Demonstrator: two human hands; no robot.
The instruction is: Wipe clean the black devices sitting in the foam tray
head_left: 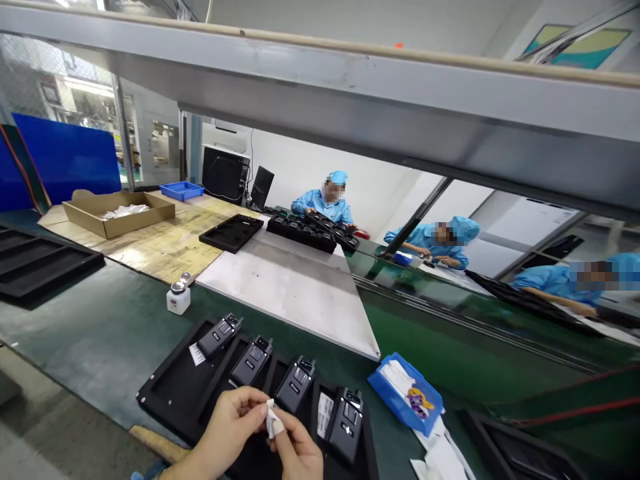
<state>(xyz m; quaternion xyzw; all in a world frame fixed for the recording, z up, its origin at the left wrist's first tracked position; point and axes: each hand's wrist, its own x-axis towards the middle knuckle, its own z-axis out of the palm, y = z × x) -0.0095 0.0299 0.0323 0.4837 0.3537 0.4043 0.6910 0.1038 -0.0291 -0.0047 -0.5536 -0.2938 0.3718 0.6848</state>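
White cloth [273,421] is pinched between the left hand [227,427] and the right hand [299,451]. Both hands are closed on it, with fingers and thumbs pressing in, and a small bit of the cloth pokes up at the top. The cloth is held in the air just over a black foam tray [173,400], close to the radios in it.

Four black walkie-talkies [295,385] sit in a row in the tray's slots, and small white paper cards [325,415] lie near them. The tray rests on a green work belt [105,320]. A small white pump bottle [179,298] with a metal top stands past the tray's far left corner. A blue packet of wipes [403,393] lies to the right.

If the fingers slip, the cloth could drop onto a radio. A hard rub could push a radio out of place, as they seem to sit loose in their slots. A swinging arm could bump the small bottle and tip it over. Any liquid inside could then spill across the belt toward the tray. It is hard to tell if the cloth is wet. If it is, it could drip or leave marks on a radio.
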